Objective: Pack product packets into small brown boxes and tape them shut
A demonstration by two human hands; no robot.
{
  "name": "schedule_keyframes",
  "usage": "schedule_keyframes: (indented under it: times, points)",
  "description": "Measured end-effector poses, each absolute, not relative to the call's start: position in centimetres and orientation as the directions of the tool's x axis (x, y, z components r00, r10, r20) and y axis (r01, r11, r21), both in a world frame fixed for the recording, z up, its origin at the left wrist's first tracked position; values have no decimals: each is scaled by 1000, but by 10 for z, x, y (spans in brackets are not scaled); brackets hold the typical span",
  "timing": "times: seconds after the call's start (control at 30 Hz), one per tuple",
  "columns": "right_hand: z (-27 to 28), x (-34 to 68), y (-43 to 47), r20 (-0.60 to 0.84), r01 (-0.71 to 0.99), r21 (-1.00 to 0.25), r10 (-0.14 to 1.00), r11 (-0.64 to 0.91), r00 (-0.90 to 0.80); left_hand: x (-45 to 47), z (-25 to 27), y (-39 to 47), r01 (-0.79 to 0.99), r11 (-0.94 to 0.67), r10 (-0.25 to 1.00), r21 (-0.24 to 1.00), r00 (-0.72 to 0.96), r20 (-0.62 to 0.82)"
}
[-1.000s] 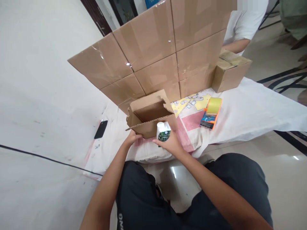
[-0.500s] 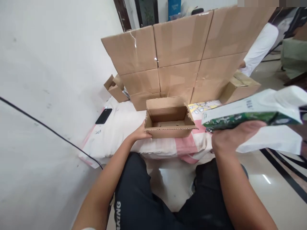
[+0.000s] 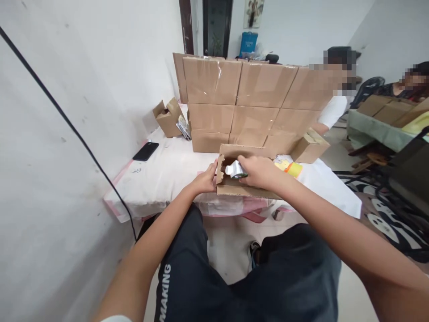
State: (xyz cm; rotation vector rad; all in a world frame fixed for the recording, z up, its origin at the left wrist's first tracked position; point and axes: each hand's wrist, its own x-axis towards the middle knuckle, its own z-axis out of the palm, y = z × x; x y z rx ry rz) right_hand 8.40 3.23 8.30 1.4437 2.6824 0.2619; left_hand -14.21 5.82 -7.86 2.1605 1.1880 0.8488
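Note:
On the cloth-covered table before me stands an open cardboard box (image 3: 246,191), its top flaps raised. My left hand (image 3: 205,180) is closed on the left side of the box, thumb near the torn rim. My right hand (image 3: 258,171) reaches into the box opening with its fingers around a white and green drink carton (image 3: 236,170). The carton's white cap points left, and its lower part is hidden by my hand and the box. Whether the carton touches the box floor I cannot tell.
A wall of taped cardboard boxes (image 3: 256,85) rises behind. A black phone (image 3: 146,151) and an opened small box (image 3: 169,121) lie to the left. A closed box (image 3: 311,145) and a yellow-orange item (image 3: 294,169) are at right. Two people sit beyond, and a cable hangs along the left wall.
My right hand has brought the drink carton from the far right into the box opening. The camera view has shifted. My left hand remains on the box.

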Motion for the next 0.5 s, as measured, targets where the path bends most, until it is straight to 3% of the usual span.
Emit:
schedule_keyframes:
  times: [0.17,0.5]
  points:
    - [47,70,59,-263,746,286,798,602,-543,-144,-83,62,535,-478,872,697,387,300]
    - [4,48,101,-319,729,257,767,635,-556,-145,-95,78,427,-531,840,732,378,389]
